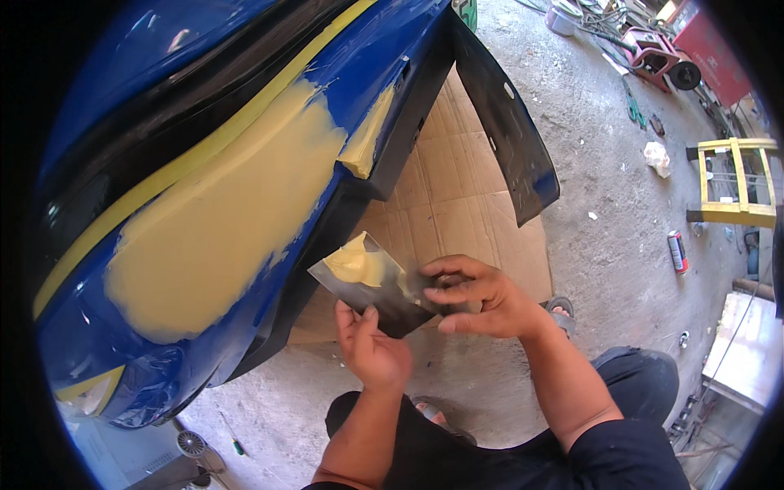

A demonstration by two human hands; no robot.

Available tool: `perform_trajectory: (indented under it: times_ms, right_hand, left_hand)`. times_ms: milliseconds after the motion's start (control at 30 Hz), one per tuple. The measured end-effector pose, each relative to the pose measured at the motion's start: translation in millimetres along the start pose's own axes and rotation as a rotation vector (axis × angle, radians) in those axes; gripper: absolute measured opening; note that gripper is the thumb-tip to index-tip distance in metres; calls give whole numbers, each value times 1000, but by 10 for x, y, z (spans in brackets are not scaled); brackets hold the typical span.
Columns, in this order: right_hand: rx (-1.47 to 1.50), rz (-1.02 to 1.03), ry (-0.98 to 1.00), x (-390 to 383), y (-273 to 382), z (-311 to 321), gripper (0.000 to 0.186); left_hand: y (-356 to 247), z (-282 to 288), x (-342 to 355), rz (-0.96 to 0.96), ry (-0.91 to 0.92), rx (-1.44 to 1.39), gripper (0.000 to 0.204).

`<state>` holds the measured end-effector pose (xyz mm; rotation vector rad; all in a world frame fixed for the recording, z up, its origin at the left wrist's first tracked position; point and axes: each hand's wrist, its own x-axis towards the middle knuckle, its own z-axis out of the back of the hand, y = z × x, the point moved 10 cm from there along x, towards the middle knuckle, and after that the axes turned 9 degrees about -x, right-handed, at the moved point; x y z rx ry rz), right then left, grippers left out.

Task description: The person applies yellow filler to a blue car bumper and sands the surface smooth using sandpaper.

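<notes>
My left hand grips the lower edge of a dark, flat mixing plate, thumb on top. A mound of pale yellow body filler sits on its far left corner. At the plate's right end, my right hand has its fingers curled around a dark spreader, smeared by motion, with a little filler along its edge. To the left, a blue vehicle panel carries a broad, smoothed filler patch. A smaller filler patch lies farther right. Yellow masking tape runs above the broad patch.
Flattened cardboard covers floor beneath the panel, and a black trim piece hangs over it. At right are a spray can, a yellow step stool, crumpled white paper and a red machine.
</notes>
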<state>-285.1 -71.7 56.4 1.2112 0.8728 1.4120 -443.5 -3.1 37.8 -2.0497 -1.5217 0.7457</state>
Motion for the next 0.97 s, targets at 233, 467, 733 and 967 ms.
perform_trajectory:
  times_ms: [233,467,733,967]
  right_hand:
    - [-443,-256,-322,-154,-31,380,49]
    - [-1026,-117,-325,340,968,203,58]
    - [-1684,233,-173,811,1397,-118,42]
    - [-1770,187,-130,1001,1396,-344,44]
  left_hand:
    - [148,130,68,53,25,251,36]
    - [343,501,178,193,-37,330,33]
    - [390,463,174,226,-21,294,34]
    - [361,488,177,270,25,266,36]
